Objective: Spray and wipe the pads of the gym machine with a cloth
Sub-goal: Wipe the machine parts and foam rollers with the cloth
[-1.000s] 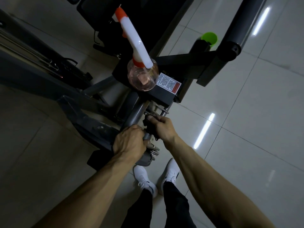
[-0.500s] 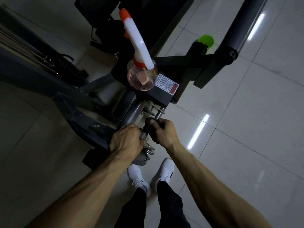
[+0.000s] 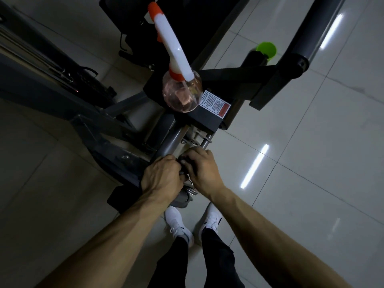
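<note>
The left hand (image 3: 161,176) and right hand (image 3: 200,169) had their fingers curled tight on a small dark piece (image 3: 184,162), cloth or knob unclear, against the grey steel machine tube (image 3: 171,141). At twelve o'clock from them stood the round clear spray bottle (image 3: 181,94), ungripped. This looked like adjusting or wiping the frame; next, a hand must free itself and lift the bottle.

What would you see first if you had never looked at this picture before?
The spray bottle jumps out: a white and orange top on a round clear belly, standing on the dark machine at the top middle. Just below it, the left hand grips the end of the grey bar, and the right hand curls round a small dark part beside it. A bright green cup glows at the upper right.
</note>
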Action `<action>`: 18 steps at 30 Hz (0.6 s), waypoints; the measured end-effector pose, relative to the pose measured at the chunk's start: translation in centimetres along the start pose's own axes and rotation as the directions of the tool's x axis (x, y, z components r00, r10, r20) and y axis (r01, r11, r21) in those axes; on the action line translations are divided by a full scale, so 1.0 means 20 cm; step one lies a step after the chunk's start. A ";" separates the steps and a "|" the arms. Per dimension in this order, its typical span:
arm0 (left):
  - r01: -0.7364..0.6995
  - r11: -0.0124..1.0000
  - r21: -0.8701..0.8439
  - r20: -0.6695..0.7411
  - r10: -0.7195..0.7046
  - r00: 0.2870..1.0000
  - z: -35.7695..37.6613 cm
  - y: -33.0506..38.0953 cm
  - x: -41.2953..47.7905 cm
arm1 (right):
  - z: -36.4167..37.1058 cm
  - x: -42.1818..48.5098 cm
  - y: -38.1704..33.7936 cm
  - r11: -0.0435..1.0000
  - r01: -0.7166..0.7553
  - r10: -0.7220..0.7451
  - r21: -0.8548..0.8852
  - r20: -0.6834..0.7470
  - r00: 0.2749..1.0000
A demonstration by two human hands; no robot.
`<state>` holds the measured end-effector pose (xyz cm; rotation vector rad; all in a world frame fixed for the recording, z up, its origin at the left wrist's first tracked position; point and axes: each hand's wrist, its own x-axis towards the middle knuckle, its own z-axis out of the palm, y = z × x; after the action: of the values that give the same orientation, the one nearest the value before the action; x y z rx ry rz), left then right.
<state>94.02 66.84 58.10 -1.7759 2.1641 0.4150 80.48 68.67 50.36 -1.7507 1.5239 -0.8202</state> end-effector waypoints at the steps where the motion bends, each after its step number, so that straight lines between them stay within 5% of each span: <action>1: 0.004 1.000 0.007 0.002 -0.004 1.000 0.00 0.00 0.00 | -0.02 0.07 0.00 0.998 0.022 -0.018 -0.053 0.079 0.997; 3: 0.024 1.000 0.009 -0.004 -0.024 1.000 0.00 -0.01 0.00 | -0.08 0.20 0.00 0.992 -0.097 0.116 -0.079 0.285 0.951; 6: 0.032 0.999 0.003 -0.021 -0.032 0.999 0.00 0.00 0.00 | -0.11 0.34 0.01 0.849 -0.526 0.445 0.055 0.462 0.767; 8: 0.034 0.999 -0.007 -0.012 -0.034 0.999 -0.01 0.00 0.00 | -0.10 0.32 0.02 0.527 -0.795 0.592 0.300 0.542 0.596; 11: 0.043 0.999 -0.008 0.008 -0.043 0.999 -0.02 0.00 0.01 | -0.02 0.20 -0.02 0.084 -0.762 0.651 0.642 0.544 0.530; 13: 0.028 1.000 0.008 0.015 -0.028 1.000 -0.02 0.00 0.01 | 0.06 0.12 -0.03 0.131 -0.667 0.734 0.734 0.380 0.563; 18: 0.049 0.999 0.016 -0.005 -0.049 0.999 -0.01 0.00 0.01 | 0.09 -0.09 -0.08 0.602 -0.605 0.649 0.521 0.123 0.751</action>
<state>94.05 66.54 58.24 -1.8184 2.1163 0.3818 82.58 70.73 50.56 -0.6815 1.6040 -0.8248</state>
